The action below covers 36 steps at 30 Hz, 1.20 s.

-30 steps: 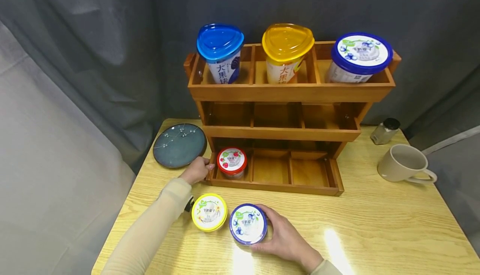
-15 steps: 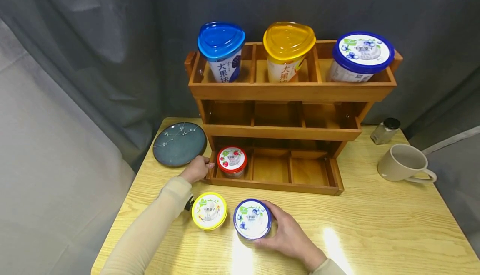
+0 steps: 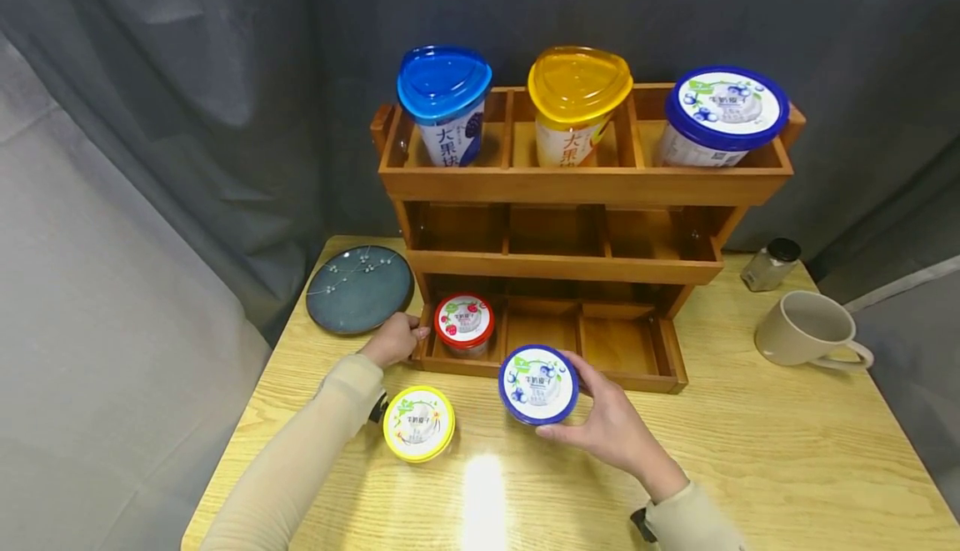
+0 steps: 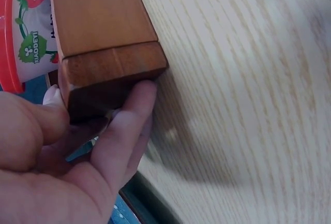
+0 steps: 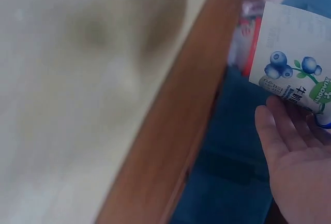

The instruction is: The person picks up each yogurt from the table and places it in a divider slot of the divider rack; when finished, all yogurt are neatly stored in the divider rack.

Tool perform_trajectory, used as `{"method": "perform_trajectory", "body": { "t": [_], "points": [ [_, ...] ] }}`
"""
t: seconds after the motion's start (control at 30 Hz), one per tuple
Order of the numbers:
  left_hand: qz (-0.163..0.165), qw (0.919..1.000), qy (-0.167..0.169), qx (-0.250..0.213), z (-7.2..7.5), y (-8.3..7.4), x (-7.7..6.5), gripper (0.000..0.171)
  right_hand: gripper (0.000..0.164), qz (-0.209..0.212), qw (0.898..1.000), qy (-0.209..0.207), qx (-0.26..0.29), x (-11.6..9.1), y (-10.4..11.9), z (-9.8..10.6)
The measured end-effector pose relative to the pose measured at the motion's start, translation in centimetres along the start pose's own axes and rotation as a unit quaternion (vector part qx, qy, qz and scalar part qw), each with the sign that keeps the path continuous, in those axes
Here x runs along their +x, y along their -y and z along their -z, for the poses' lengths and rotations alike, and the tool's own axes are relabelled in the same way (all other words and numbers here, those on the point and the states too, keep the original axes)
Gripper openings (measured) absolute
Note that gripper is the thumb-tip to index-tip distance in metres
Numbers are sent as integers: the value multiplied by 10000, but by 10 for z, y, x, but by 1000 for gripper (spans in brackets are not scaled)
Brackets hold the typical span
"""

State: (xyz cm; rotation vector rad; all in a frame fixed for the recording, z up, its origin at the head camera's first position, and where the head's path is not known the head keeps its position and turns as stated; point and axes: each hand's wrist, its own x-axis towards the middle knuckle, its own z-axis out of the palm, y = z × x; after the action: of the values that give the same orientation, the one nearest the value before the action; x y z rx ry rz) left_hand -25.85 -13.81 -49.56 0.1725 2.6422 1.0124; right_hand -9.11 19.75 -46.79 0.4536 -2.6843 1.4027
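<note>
My right hand (image 3: 611, 419) grips a blue-lidded yogurt cup (image 3: 538, 385) with blueberries on its label, held up in front of the bottom tier. Blueberries also show on the cup's white side (image 5: 295, 61) in the right wrist view. At the bottom left corner of the wooden rack (image 3: 566, 267), my left hand (image 3: 393, 341) pinches the tier's end (image 4: 116, 69) between thumb and fingers. A red-lidded cup (image 3: 464, 322) sits in the bottom tier's left compartment. On the table close to my left wrist stands a yellow-lidded cup (image 3: 418, 423).
Three lidded cups occupy the top tier: a blue one (image 3: 444, 97), an orange-yellow one (image 3: 577, 101) and a wide blueberry tub (image 3: 723, 113). A dark plate (image 3: 360, 288) lies left of the rack. To the right are a beige mug (image 3: 810, 330) and a black-capped jar (image 3: 770, 264).
The blue-lidded cup has risen off the table in my right hand and moved right and forward, up to the bottom tier's front edge. My left hand has stayed on the corner.
</note>
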Motion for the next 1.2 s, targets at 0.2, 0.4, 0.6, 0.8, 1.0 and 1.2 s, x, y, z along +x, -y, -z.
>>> {"method": "perform_trajectory", "body": {
  "t": [0.2, 0.4, 0.6, 0.8, 1.0, 1.2],
  "points": [
    [-53, 9999, -22, 109, 1, 0, -1, 22, 108, 0, 9999, -141, -13, 22, -4, 22],
    [-167, 9998, -82, 90, 1, 0, -1, 21, 105, -45, 9998, -131, 135, 41, -13, 32],
    [-151, 9998, -97, 97, 1, 0, 0, 22, 105, -89, 9999, -63, 99, 59, -22, 36],
    [-68, 9999, -87, 29, 1, 0, 1, 21, 104, -88, 10000, 41, -1, 80, -38, 36],
    [-133, 9999, -83, 68, 1, 1, 1, 22, 103, -167, 9995, 230, 120, 93, -56, 32],
    [-127, 9998, -65, 154, 1, 2, 2, 22, 106, -279, 9991, 316, -86, 99, -66, 28]
  ]
}}
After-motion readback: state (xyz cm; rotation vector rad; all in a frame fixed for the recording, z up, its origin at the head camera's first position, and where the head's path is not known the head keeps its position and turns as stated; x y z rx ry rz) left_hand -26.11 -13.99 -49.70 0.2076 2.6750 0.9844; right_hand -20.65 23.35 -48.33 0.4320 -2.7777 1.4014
